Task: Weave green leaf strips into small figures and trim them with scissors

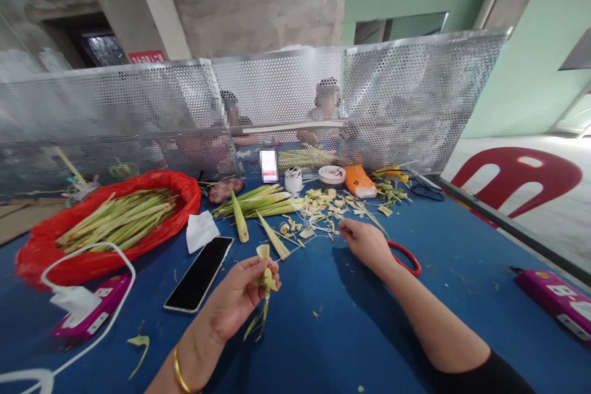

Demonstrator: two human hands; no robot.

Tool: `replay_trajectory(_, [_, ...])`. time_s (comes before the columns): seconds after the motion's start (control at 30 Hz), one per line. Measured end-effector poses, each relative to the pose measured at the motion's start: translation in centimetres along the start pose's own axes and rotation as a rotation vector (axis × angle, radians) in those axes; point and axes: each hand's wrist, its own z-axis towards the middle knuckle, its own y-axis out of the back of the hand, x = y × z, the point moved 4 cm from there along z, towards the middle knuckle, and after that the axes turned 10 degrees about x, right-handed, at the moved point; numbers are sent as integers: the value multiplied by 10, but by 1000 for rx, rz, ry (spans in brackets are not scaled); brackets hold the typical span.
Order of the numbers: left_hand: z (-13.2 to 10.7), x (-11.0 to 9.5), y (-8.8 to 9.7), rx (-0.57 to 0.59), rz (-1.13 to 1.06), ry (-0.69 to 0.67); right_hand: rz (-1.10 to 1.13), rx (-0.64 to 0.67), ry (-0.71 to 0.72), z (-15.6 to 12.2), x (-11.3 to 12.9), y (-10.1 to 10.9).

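Note:
My left hand (247, 289) is closed around a small tied bundle of pale leaf pieces (268, 280), with thin green strips hanging below it. My right hand (364, 243) is closed, its fingertips pinching a fine white thread (318, 236) that runs toward the left hand. Under my right wrist lies a red loop handle (409, 257), perhaps of scissors, partly hidden by the arm. Between and beyond the hands are cut leaf scraps (323, 200), two pointed leaf pieces (239, 217) and a pile of long green leaves (263, 202).
A red plastic bag (184, 188) of leaf strips, a phone (199, 274) and a purple power strip (95, 308) sit left. Along the back are a thread spool (293, 180), a tape roll (331, 175) and an orange packet (360, 182). People sit behind a perforated metal screen (277, 86).

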Motion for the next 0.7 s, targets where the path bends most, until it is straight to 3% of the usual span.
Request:
replay_trajectory(0.2, [-27,4,26,-144,-66,-27,-136,18,-157,7,-14,0])
replay_trajectory(0.33, [-34,15,40,-229,-59,3,-315,101,-192,-8,-17,10])
replay_trajectory(0.53, [-38,16,43,-197,-77,-6,-511,229,-299,-55,-44,16])
replay_trajectory(0.7, [-37,17,36,-126,-103,-1,-533,293,-277,-60,-62,14])
